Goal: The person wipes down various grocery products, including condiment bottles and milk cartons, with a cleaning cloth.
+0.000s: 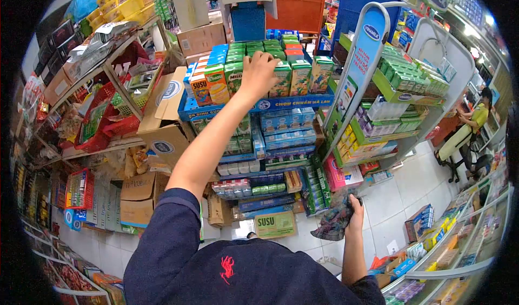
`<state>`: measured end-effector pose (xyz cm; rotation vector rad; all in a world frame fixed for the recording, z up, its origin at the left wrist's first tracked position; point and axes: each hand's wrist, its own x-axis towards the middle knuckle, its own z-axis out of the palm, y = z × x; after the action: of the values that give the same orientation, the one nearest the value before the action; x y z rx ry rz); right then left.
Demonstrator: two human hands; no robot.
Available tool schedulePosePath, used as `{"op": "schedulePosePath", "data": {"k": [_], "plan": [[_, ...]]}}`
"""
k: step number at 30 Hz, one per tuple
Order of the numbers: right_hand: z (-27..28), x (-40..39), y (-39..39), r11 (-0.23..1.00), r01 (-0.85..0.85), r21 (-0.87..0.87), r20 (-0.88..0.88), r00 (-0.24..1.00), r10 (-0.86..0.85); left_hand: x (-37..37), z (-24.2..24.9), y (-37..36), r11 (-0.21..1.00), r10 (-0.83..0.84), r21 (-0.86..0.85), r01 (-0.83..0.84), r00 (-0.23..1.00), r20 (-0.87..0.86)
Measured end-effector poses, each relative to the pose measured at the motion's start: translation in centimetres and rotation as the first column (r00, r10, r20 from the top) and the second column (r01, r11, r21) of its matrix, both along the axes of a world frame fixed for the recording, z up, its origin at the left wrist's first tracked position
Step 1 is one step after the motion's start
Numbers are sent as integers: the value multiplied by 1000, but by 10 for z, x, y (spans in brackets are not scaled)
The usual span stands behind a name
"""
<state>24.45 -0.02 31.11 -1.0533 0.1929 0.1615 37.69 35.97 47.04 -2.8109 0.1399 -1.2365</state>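
Note:
My left hand reaches over the front row of small drink cartons on the display shelf. Its fingers are bent down around the top of a green milk carton; the hand partly hides the cartons under it. Beside it stand a green Milo carton and an orange-brown Susu carton. To its right is another green-and-orange carton. Low on the right, my right hand is closed on a crumpled dark patterned cloth, which hangs out to the left.
A blue shelf edge runs below the cartons, with more packs stacked underneath. A Vinamilk rack stands at the right, cardboard boxes at the left. A Susu box lies on the floor. A person sits far right.

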Motion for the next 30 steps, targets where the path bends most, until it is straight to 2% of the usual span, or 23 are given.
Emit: {"op": "schedulePosePath", "data": {"k": [3, 5, 7, 10, 11, 12, 13, 14, 15, 16, 17, 18, 19, 20, 22, 23, 24, 25, 26, 27, 28, 29, 30], "plan": [[9, 20, 17, 996, -75, -47, -2, 997, 75, -37, 5, -33, 974, -174, -108, 201, 959, 224], [44, 20, 51, 998, -65, -27, 97, 993, 68, -79, -35, -57, 775, -572, -296, 559, 819, 47], [57, 19, 86, 984, -159, 80, 180, 973, 142, -139, -74, -91, 653, -673, -608, 451, 714, -194], [33, 23, 139, 820, -572, -18, 328, 772, 545, -166, -166, -83, 266, -665, -944, 197, 747, -32], [51, 27, 146, 736, -589, -333, 372, 636, 676, -181, -159, -74, 140, -599, -986, 88, 800, -14], [77, 35, 153, 586, -528, -615, 356, 478, 803, -197, -152, -61, 148, -469, -987, -70, 873, -132], [95, 50, 156, 611, -390, -688, 412, 483, 773, -207, -164, -39, 273, -409, -962, -7, 904, -123], [110, 72, 158, 624, -250, -741, 473, 466, 748, -219, -176, -16, 398, -337, -916, 38, 935, -108], [121, 103, 163, 684, 139, -716, 654, 477, 587, -237, -175, 0, 397, -284, -917, 18, 953, -104], [133, 137, 165, 699, 360, -617, 780, 395, 485, -256, -174, 13, 501, -211, -857, -123, 943, -259], [121, 205, 158, 696, 378, -610, 782, 428, 453, -276, -174, 26, 583, -128, -769, -263, 905, -407], [121, 246, 156, 568, 667, -483, 852, 209, 480, -298, -194, 41, 619, -86, -638, -459, 767, -636], [129, 261, 161, 576, 602, -553, 809, 223, 544, -323, -197, 41, 569, -17, -613, -548, 738, -675], [140, 272, 167, 576, 540, -613, 766, 227, 602, -351, -233, 50, 586, 62, -422, -692, 558, -828], [143, 292, 173, 542, 459, -704, 683, 229, 694, -411, -324, 57, 463, 146, -352, -814, 462, -875], [142, 302, 175, 579, 414, -703, 696, 229, 681, -451, -452, 74, 511, 230, -488, -707, 660, -716], [140, 310, 173, 570, 412, -711, 687, 232, 689, -462, -373, 45, 93, -25, -621, -778, 622, -783], [139, 329, 166, 414, 555, -722, 597, 196, 778, -483, -361, 35, 215, -220, -491, -844, 448, -866], [126, 354, 162, 512, 587, -628, 663, 58, 747, -489, -300, 10, -51, -224, -462, -886, 460, -859], [133, 349, 159, 411, 497, -764, 580, 251, 775, -531, -446, 17, 0, -380, -514, -858, 475, -794], [131, 370, 158, 514, 519, -683, 598, -8, 802, -510, -308, -10, -380, -259, -407, -831, 518, -815], [107, 385, 155, 521, 554, -649, 655, 60, 753, -517, -307, 9, -329, -260, -387, -862, 476, -840], [124, 352, 155, 478, 612, -630, 684, 147, 715, -522, -317, 16, -272, -177, -219, -937, 272, -946]]}}
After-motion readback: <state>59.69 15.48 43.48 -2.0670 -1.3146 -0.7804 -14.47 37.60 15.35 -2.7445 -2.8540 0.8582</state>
